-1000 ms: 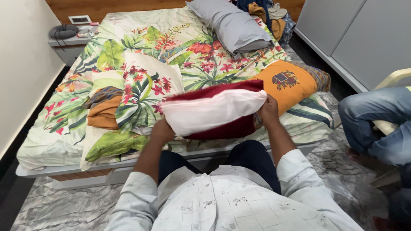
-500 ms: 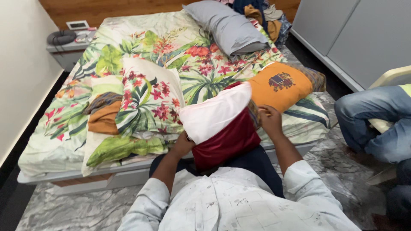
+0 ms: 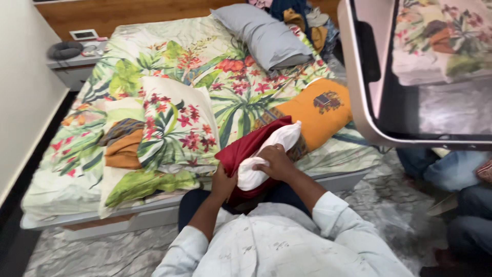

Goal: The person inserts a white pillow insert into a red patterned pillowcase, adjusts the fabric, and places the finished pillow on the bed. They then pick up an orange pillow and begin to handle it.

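Note:
I stand at the foot of a bed (image 3: 154,202) covered with a floral sheet. A white pillow (image 3: 271,149) sits partly inside a dark red pillow cover (image 3: 245,149), held upright against my body. My left hand (image 3: 223,180) grips the red cover at its lower left edge. My right hand (image 3: 277,161) presses on the white pillow from the front, fingers curled into it. An orange cushion (image 3: 320,110) with an elephant print lies just behind them on the bed.
A floral pillow (image 3: 174,123), folded orange and striped cloth (image 3: 123,143) and a grey pillow (image 3: 266,36) lie on the bed. A bedside table (image 3: 72,59) stands far left. A phone (image 3: 420,72) is held up at the right, above a seated person's jeans (image 3: 451,172).
The pillow went from lying across in both hands to standing on end, sunk deeper into the red cover. My right hand moved onto the white pillow. A phone came into view at right.

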